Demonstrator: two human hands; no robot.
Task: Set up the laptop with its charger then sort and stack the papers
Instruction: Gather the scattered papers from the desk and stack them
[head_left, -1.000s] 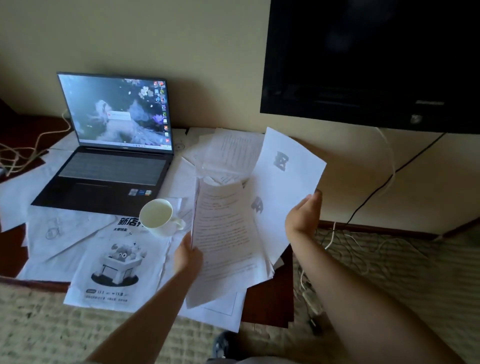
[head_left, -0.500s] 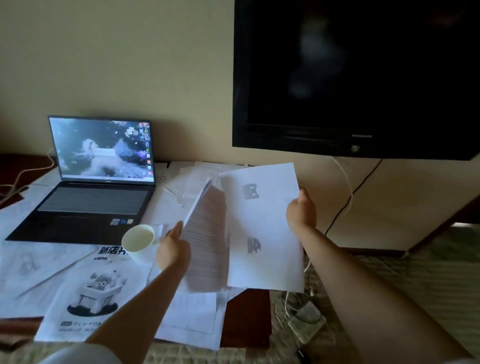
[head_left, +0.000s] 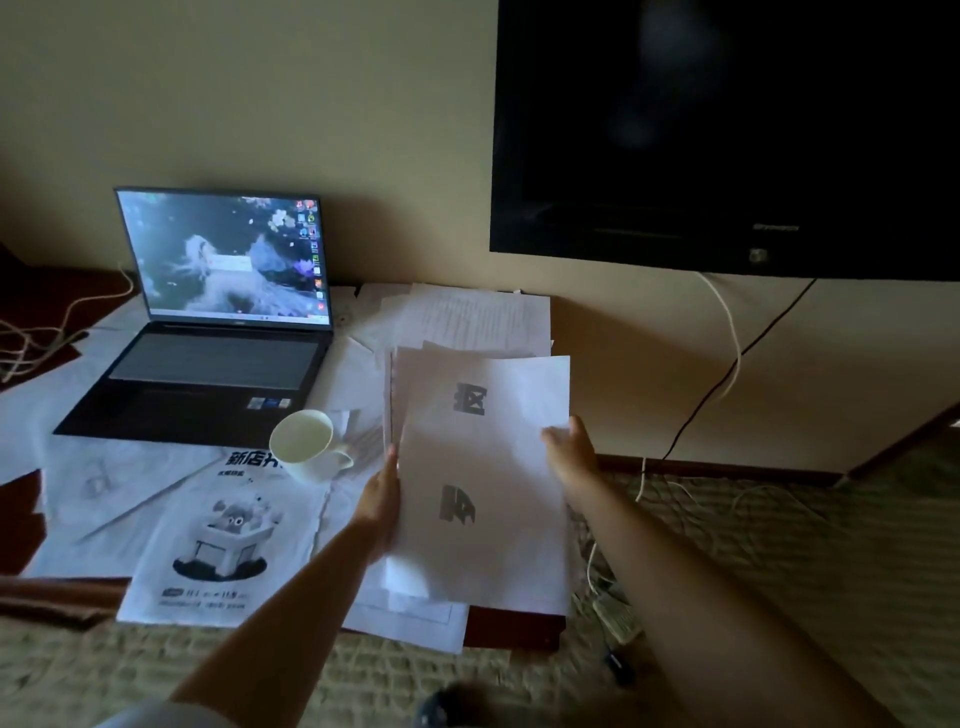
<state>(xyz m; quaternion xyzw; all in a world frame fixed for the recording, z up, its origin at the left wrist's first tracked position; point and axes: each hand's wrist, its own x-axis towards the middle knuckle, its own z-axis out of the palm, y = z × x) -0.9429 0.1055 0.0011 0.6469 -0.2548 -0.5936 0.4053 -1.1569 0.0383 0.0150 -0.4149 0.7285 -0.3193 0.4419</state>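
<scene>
Above the surface's (head_left: 511, 631) right end, gripping a sheaf of papers (head_left: 483, 483): left hand (head_left: 382, 501) pinching its left edge, right hand (head_left: 571, 454) curled on its right edge. Lying beneath and around, more loose sheets (head_left: 467, 317). Standing just left, a white cup (head_left: 304, 441); sitting open beyond, screen glowing, the laptop (head_left: 218, 332).

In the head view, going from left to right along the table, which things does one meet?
White cable → laptop → white cup → left hand → sheet with two dark marks → right hand.
</scene>
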